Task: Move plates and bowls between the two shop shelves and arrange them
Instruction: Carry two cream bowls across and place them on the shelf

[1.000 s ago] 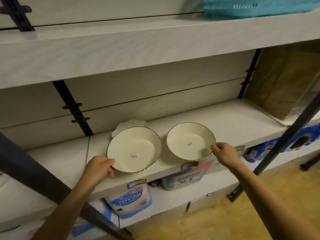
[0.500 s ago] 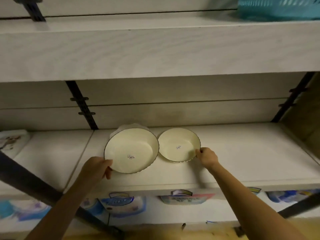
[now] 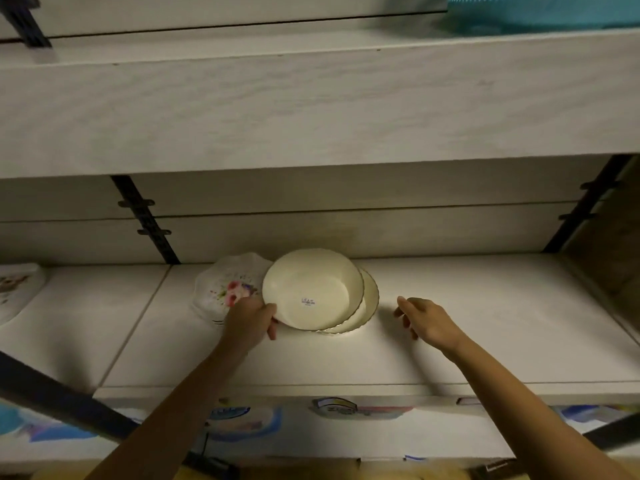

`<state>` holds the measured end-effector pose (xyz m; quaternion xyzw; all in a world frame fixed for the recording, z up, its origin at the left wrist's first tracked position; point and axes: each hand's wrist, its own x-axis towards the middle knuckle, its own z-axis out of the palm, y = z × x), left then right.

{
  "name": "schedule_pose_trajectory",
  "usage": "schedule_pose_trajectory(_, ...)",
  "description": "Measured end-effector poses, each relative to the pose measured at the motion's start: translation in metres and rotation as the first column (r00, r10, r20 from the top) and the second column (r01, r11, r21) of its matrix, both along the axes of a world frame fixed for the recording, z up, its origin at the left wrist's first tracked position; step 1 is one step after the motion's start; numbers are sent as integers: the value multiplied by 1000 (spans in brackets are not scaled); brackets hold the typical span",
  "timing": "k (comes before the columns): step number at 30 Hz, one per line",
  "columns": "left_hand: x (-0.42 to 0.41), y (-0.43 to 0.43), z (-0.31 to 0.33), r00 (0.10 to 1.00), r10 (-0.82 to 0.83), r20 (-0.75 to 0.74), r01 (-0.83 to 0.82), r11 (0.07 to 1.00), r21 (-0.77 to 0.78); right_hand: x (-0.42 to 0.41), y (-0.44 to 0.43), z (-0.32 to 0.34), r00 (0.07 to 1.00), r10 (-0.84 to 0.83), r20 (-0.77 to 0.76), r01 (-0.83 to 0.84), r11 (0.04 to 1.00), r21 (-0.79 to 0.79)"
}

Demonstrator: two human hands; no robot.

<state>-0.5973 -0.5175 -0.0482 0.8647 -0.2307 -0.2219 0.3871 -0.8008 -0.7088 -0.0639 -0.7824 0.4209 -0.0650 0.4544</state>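
A cream bowl (image 3: pixel 311 287) with a small sticker inside rests tilted on top of a second cream bowl (image 3: pixel 367 308), of which only the right rim shows. My left hand (image 3: pixel 251 322) grips the upper bowl's near-left rim. To the left lies a white scalloped plate with a pink flower print (image 3: pixel 225 289), partly under the bowl and my hand. My right hand (image 3: pixel 426 322) hovers over the white shelf (image 3: pixel 485 323), a little right of the bowls, fingers apart and holding nothing.
An upper shelf board (image 3: pixel 311 109) overhangs closely, with a teal basket (image 3: pixel 540 12) on top at the right. Another printed plate (image 3: pixel 17 289) lies at the far left. Black uprights (image 3: pixel 145 220) run up the back wall. Packaged goods (image 3: pixel 332 408) sit below.
My left hand carried the larger bowl rightward onto the smaller one, uncovering the flowered plate. My right hand let go of the smaller bowl and drew off to the right.
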Motion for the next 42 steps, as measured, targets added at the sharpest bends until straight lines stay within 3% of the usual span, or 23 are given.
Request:
schedule_pose_trajectory(7, -18, -41, -11, 1000, -13, -15, 14, 998, 63, -8, 1, 12, 998, 61, 15, -60, 998, -19)
schedule_pose_trajectory(11, -27, -42, -14, 993, -109, -52, 116, 982, 150, -11, -3, 16, 997, 81, -1, -80, 995, -55)
schedule_pose_trajectory(18, -34, 0, 5, 905, -222, 363, 93, 936, 339, 6, 10, 22, 972, 233, -31, -235, 961, -149)
schedule_pose_trajectory(23, -26, 55, 15, 825, -290, 486, 64, 901, 428, 38, 43, 34, 916, 395, -72, -399, 881, -255)
schedule_pose_trajectory(28, -9, 108, 27, 873, -199, 445, -1, 912, 410, 62, 82, 46, 847, 513, -140, -526, 773, -354)
schedule_pose_trajectory(31, -4, 149, 35, 899, -80, 432, -58, 953, 298, 81, 114, 52, 824, 538, -178, -561, 730, -390)
schedule_pose_trajectory(36, 2, 230, 39, 873, -7, 487, -104, 974, 200, 113, 188, 63, 787, 592, -175, -600, 668, -441)
schedule_pose_trajectory(42, 38, 345, 32, 820, -54, 570, -90, 971, 222, 152, 288, 68, 760, 634, -145, -618, 635, -464)
